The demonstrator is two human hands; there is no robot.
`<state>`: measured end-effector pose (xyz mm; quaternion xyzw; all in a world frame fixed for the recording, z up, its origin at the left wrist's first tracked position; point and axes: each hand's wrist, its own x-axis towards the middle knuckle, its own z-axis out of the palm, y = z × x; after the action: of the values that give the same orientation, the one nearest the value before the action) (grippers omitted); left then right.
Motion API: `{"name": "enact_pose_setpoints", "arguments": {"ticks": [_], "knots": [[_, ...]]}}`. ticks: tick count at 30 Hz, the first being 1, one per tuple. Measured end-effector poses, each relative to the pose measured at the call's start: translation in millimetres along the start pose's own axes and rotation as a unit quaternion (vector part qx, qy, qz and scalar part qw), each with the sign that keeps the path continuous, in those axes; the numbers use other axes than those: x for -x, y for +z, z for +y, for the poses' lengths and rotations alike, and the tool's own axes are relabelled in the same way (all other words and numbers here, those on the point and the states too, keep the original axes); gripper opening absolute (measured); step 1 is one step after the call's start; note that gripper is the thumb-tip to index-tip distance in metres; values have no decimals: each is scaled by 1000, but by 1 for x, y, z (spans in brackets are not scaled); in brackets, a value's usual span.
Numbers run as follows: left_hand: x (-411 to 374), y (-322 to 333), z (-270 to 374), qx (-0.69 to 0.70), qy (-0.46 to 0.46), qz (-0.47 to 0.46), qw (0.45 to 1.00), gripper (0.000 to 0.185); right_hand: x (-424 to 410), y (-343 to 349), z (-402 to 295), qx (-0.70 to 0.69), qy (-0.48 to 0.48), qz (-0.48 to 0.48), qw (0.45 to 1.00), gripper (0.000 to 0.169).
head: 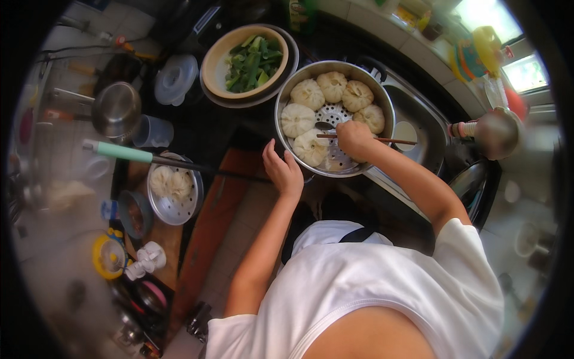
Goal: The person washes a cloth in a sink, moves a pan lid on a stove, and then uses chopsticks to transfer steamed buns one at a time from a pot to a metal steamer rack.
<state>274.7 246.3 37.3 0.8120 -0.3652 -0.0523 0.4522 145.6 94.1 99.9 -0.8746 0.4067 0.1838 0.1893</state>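
My right hand (pixel 356 138) grips a brown wooden chopstick (pixel 399 141) over a round metal steamer (pixel 390 119); I cannot tell whether a second one lies behind it. Pleated steamed buns (pixel 297 120), several of them, line the wall inside. The chopstick's left end lies over a bun (pixel 310 147) on the near left side. Bare perforated floor (pixel 332 114) shows in the middle, and a bun by my right hand is partly hidden. My left hand (pixel 284 172), fingers slightly apart and holding nothing, is beside the steamer's near left rim; contact is unclear.
A bowl of cut green leaves (pixel 255 63) stands behind left. A perforated metal tray (pixel 179 215) holds two buns at left. A mint-green handle (pixel 125 152) on a dark shaft crosses towards my left hand. A saucepan (pixel 116 110) stands far left, a sink (pixel 421 121) at right.
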Motion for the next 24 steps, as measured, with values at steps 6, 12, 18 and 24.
{"name": "enact_pose_setpoints", "arguments": {"ticks": [6,12,18,24], "knots": [[2,1,2,-11,18,15,1000,35,-9,7,4,-73,3,-80,994,23],[-1,-4,12,-115,64,26,991,38,-5,7,-2,-90,-40,-104,990,23],[-38,4,35,-82,241,-232,939,50,-1,14,2,-95,-31,-48,994,22],[-88,32,29,-104,164,-511,837,60,8,14,3,-86,-21,-54,995,22]]}}
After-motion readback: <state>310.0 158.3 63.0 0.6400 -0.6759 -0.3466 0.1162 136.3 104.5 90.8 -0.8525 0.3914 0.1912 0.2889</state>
